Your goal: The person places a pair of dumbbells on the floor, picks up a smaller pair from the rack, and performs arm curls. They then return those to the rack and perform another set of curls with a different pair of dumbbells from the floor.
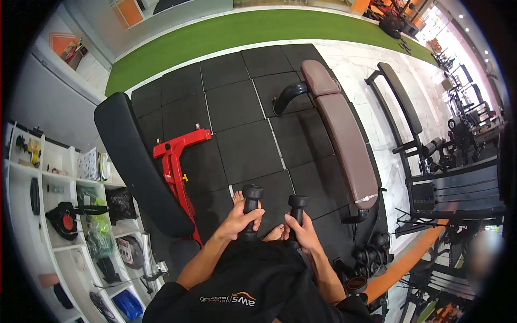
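My left hand (240,221) is closed around the handle of a black dumbbell (252,192), held upright in front of my body. In my right hand (305,232) is a second black dumbbell (297,201), also upright, with the fingers wrapped round its handle. The two dumbbells are apart, side by side at about the same height. Their lower ends are partly hidden by the hands and the black shirt (242,274). Below them, my bare feet (275,232) show on the dark floor mats.
A black padded bench (137,161) with a red frame (173,161) stands at left, a brown bench (344,140) at right. White shelves (59,215) with bags and gear line the left side. More dumbbells (371,255) lie at lower right, near gym machines (458,194).
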Tool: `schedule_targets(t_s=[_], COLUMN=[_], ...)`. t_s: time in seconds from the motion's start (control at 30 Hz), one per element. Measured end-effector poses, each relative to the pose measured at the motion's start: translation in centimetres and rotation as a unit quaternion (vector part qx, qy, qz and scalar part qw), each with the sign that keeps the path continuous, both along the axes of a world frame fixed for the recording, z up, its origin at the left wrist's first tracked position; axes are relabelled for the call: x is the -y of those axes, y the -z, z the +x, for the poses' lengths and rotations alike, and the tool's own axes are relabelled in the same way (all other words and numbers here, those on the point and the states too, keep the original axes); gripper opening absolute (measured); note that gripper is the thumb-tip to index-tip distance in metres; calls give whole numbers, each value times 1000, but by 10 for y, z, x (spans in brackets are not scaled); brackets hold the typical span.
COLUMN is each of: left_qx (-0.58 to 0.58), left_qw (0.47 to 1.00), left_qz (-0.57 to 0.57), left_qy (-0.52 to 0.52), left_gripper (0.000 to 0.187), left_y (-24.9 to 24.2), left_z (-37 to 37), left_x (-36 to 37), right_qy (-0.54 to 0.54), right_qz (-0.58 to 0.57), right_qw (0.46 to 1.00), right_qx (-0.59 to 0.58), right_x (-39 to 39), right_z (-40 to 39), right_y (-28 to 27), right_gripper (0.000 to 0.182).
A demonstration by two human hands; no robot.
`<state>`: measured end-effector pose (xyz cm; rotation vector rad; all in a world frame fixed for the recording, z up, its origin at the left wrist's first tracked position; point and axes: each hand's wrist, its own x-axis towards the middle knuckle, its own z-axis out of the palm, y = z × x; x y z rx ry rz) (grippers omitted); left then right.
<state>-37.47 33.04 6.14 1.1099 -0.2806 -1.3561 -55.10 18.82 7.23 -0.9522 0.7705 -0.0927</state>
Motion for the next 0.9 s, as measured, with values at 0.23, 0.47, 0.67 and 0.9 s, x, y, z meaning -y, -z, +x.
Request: schedule_targets(t_s=[0.23, 0.47, 0.67, 0.9], left_qx=[31, 19, 32, 49], left_qw=[996, 992, 983, 972], left_qz=[36, 85, 114, 153], left_qy=[69, 92, 139, 168], left_gripper=[17, 15, 11, 14], left_y=[-1, 10, 21, 50], left_z=[90, 124, 117, 97], left_x=[12, 22, 45, 73], right_qy=[92, 136, 184, 244], right_qz=[34, 13, 34, 65], right_qw=[995, 989, 980, 962], right_qx=[-11, -47, -73, -100], right_x=[-14, -31, -38, -36], right_z=[67, 83, 67, 42], right_y=[23, 30, 46, 80], right_gripper=[16, 18, 20, 18])
